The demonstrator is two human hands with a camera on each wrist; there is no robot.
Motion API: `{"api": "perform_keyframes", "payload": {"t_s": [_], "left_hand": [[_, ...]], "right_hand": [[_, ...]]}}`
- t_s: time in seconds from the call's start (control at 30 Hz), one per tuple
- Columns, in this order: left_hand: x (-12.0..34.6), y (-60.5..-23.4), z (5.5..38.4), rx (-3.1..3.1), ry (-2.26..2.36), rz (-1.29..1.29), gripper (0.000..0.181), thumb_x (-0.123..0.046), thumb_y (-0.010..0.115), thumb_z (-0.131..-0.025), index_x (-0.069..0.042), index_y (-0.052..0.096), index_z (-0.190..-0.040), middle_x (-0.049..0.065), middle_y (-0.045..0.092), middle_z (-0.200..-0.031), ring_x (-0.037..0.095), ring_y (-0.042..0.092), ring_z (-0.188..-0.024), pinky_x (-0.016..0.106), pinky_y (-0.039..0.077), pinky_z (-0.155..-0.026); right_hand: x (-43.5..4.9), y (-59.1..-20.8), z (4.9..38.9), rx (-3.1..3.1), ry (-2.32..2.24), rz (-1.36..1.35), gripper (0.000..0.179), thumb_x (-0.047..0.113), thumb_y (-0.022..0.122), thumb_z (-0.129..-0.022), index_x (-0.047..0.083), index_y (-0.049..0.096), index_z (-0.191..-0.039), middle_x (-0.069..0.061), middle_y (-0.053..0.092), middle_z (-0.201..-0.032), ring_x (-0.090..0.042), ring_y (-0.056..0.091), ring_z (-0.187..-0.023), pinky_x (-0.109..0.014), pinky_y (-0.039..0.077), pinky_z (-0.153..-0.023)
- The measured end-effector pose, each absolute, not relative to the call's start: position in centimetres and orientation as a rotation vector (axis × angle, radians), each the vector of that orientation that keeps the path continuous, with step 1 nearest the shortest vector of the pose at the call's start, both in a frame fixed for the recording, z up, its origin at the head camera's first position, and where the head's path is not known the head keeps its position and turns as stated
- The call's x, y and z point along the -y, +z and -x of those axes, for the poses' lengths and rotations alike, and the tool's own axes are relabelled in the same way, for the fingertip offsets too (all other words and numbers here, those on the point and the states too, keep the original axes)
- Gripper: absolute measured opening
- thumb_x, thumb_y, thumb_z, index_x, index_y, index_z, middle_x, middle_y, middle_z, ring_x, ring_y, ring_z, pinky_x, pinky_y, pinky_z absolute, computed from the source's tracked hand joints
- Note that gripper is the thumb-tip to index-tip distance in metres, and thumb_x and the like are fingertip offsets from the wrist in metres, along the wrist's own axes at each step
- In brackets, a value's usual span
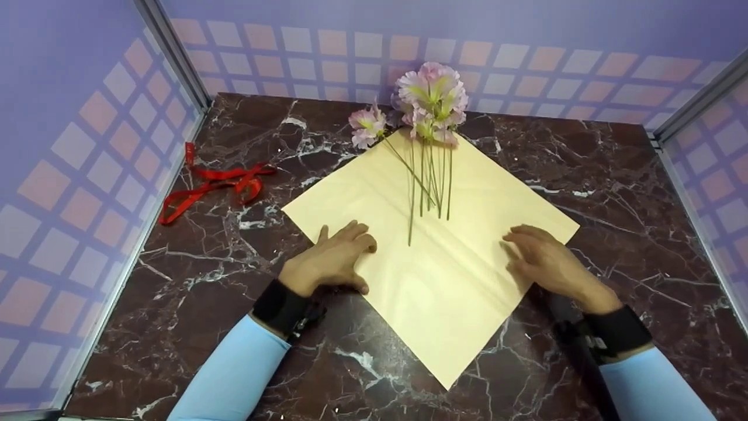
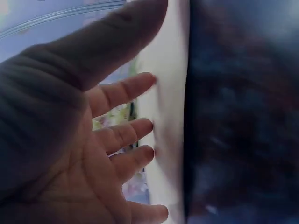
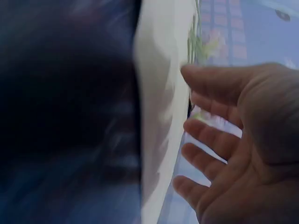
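A cream sheet of wrapping paper (image 1: 432,292) lies on the table with one corner toward me. Pink and yellow-green flowers (image 1: 432,99) on thin stems lie across its far corner, heads past the edge. One smaller flower (image 1: 368,126) slants to their left. My left hand (image 1: 330,257) is at the paper's left edge, its fingers spread and fingertips touching the sheet in the left wrist view. Over the right part of the paper is my right hand (image 1: 546,257), fingers loosely bent with nothing between them; in the right wrist view the fingertips appear just off the sheet.
A red ribbon (image 1: 216,184) lies loosely looped on the dark marbled table (image 1: 193,304) at the left. Purple panels with pink and white squares (image 1: 368,44) stand along the back and both sides.
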State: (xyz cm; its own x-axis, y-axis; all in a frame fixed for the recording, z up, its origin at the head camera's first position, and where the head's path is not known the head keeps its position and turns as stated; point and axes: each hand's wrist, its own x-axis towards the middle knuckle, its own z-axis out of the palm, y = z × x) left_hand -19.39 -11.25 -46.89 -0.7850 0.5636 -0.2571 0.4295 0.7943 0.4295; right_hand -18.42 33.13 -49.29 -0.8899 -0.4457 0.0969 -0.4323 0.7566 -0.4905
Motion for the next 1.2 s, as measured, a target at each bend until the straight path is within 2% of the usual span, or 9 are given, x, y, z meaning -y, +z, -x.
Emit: {"api": "perform_keyframes", "payload": {"t_s": [0.2,0.47,0.63,0.73,0.8,0.9,1.0,1.1,1.2], "left_hand": [[11.4,-47.5,19.7,-2.657,0.512,-0.770,0.064,-0.041,0.094,-0.074,-0.018,0.062,-0.125,0.007,0.045,-0.159,0.034,0.036,-0.153,0.084,0.016,-0.117],[11.1,-47.2,21.1,-2.736,0.517,-0.749,0.033,-0.048,0.079,-0.091,-0.018,0.070,-0.101,0.006,0.060,-0.135,0.034,0.054,-0.121,0.069,0.040,-0.104],[10.7,-46.4,22.2,-2.699,0.589,-0.706,0.037,-0.046,0.064,-0.103,-0.015,0.064,-0.083,0.008,0.068,-0.117,0.033,0.060,-0.109,0.060,0.048,-0.093],[10.7,-46.1,22.8,-2.677,0.624,-0.735,0.041,-0.041,0.059,-0.107,-0.014,0.055,-0.077,0.009,0.064,-0.093,0.031,0.061,-0.092,0.051,0.052,-0.083],[10.7,-45.9,23.2,-2.666,0.639,-0.760,0.040,-0.037,0.059,-0.108,-0.014,0.052,-0.076,0.007,0.057,-0.081,0.029,0.059,-0.082,0.046,0.052,-0.079],[11.0,-45.6,23.5,-2.630,0.667,-0.766,0.038,-0.038,0.059,-0.108,-0.013,0.055,-0.079,0.003,0.052,-0.077,0.025,0.055,-0.077,0.042,0.050,-0.077],[11.5,-45.2,23.8,-2.537,0.721,-0.747,0.033,-0.043,0.066,-0.103,-0.012,0.064,-0.092,0.003,0.064,-0.087,0.024,0.059,-0.083,0.042,0.051,-0.082],[12.3,-44.9,24.0,-2.386,0.728,-0.743,0.042,-0.044,0.080,-0.092,-0.012,0.067,-0.117,0.008,0.072,-0.119,0.028,0.065,-0.108,0.044,0.052,-0.100],[12.9,-44.7,24.0,-2.275,0.711,-0.749,0.065,-0.036,0.089,-0.083,-0.011,0.060,-0.136,0.013,0.063,-0.144,0.031,0.058,-0.133,0.044,0.045,-0.116]], "right_hand": [[-34.7,-49.8,17.7,-2.827,-0.828,0.648,0.050,0.014,0.077,-0.096,0.001,0.063,-0.142,-0.028,0.049,-0.155,-0.051,0.040,-0.147,-0.069,0.036,-0.116],[-35.0,-49.9,17.8,-2.772,-0.924,0.679,0.050,0.021,0.080,-0.094,0.004,0.067,-0.140,-0.028,0.048,-0.157,-0.052,0.034,-0.151,-0.072,0.028,-0.119],[-36.0,-49.0,17.3,-2.561,-0.924,0.685,0.094,0.031,0.092,-0.079,0.005,0.047,-0.157,-0.031,0.026,-0.169,-0.058,0.008,-0.157,-0.081,0.000,-0.120],[-36.4,-48.4,16.8,-2.518,-0.884,0.733,0.112,0.030,0.096,-0.072,0.006,0.036,-0.163,-0.032,0.019,-0.170,-0.061,0.002,-0.156,-0.084,-0.004,-0.117],[-36.4,-48.3,16.7,-2.581,-0.876,0.800,0.099,0.020,0.093,-0.076,0.005,0.043,-0.160,-0.031,0.029,-0.167,-0.061,0.011,-0.155,-0.075,0.002,-0.125],[-36.0,-48.9,17.0,-2.762,-0.929,0.875,0.056,-0.004,0.081,-0.085,0.003,0.067,-0.139,-0.026,0.057,-0.150,-0.055,0.040,-0.145,-0.038,0.022,-0.132],[-35.8,-49.4,17.5,-2.872,-1.015,0.790,0.039,-0.017,0.067,-0.088,0.006,0.080,-0.116,-0.016,0.073,-0.127,-0.037,0.061,-0.126,-0.004,0.035,-0.107],[-35.6,-49.4,18.2,-2.890,-1.043,0.593,0.022,-0.003,0.072,-0.095,0.012,0.083,-0.105,-0.009,0.077,-0.114,-0.016,0.063,-0.109,-0.007,0.039,-0.094],[-35.6,-49.1,18.8,-2.839,-1.046,0.405,0.008,0.016,0.075,-0.098,0.013,0.083,-0.100,-0.007,0.077,-0.104,-0.006,0.059,-0.095,-0.018,0.043,-0.085]]}}
